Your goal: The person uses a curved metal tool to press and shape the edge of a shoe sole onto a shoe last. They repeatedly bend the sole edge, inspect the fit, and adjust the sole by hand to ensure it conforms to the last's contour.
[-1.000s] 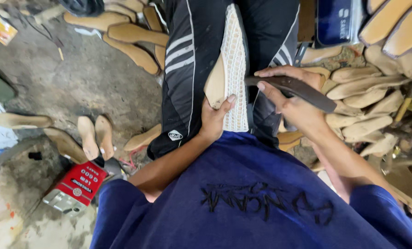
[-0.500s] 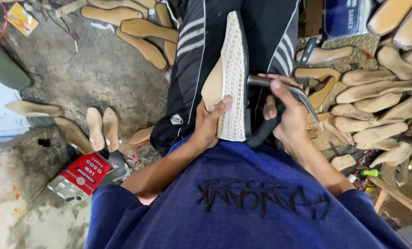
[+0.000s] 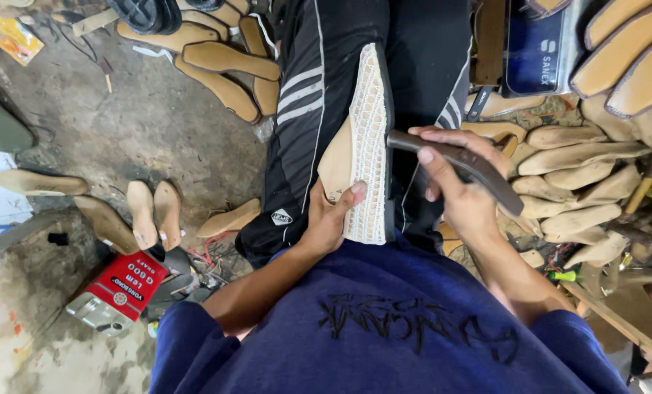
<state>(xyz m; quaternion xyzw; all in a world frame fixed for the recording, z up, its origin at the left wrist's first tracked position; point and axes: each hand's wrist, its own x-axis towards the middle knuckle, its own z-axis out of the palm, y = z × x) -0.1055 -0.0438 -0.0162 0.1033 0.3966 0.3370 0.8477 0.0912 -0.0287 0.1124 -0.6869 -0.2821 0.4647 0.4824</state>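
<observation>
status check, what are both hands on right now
Left hand grips white lattice shoe on lap. Right hand holds dark flat tool, tip at shoe's edge. Tan insoles piled at right, clear of work.

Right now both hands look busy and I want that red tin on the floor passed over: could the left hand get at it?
Probably yes. The red tin lies on the floor on the left hand's side, nothing between them, but that hand is gripping the shoe and would have to let go.
</observation>
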